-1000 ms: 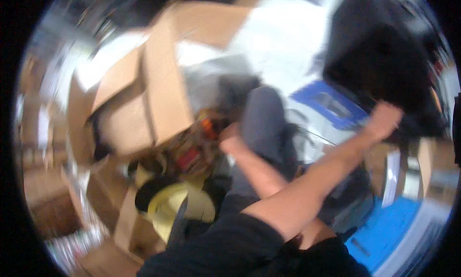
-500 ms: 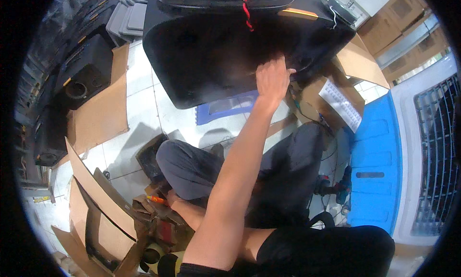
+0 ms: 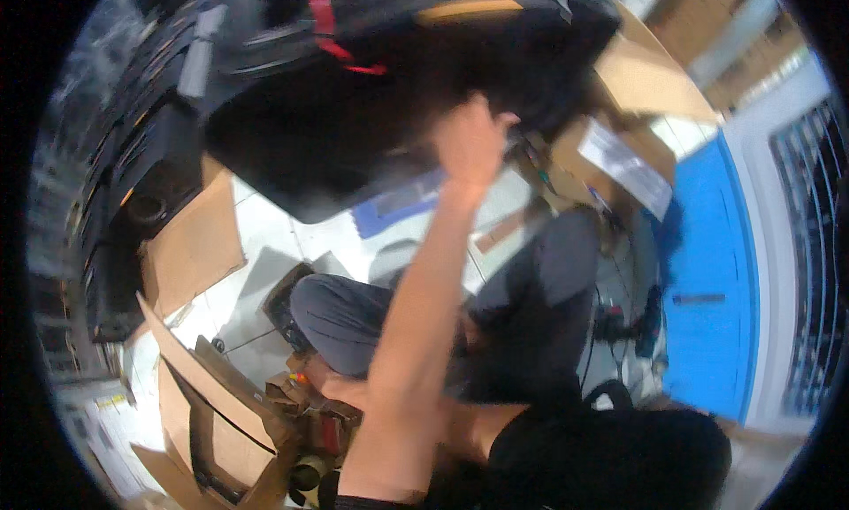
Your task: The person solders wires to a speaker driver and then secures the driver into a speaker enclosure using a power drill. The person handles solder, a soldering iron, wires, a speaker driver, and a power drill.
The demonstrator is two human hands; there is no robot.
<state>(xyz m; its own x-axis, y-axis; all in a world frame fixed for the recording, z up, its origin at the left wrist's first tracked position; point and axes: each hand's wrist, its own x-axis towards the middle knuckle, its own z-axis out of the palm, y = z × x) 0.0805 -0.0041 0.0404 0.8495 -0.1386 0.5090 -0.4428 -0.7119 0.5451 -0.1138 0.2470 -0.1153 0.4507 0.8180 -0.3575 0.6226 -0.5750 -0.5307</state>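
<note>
A large black speaker cabinet (image 3: 354, 148) with a red-and-black wire (image 3: 323, 19) hanging over it fills the upper middle. My left hand (image 3: 469, 148) reaches out to its near face, fingers curled in and thumb to the right. Blur hides whether anything lies inside that fist. Crossing beneath the left arm, my right hand (image 3: 323, 377) rests low by my left knee. It is closed on a small orange object (image 3: 302, 378), only partly visible, beside scraps of cardboard (image 3: 285, 392).
An open cardboard box (image 3: 208, 413) stands at lower left. Farther left are another black speaker (image 3: 159, 196) and flat cardboard (image 3: 199, 254). A white sheet (image 3: 626, 167) lies at right, near a blue panel (image 3: 712, 271). A drill-like tool (image 3: 623, 324) is beside my right knee.
The view has shifted and blurred. The speaker cabinet and my left hand now appear farther left in the picture, the hand still against the cabinet. My right hand keeps the orange object.
</note>
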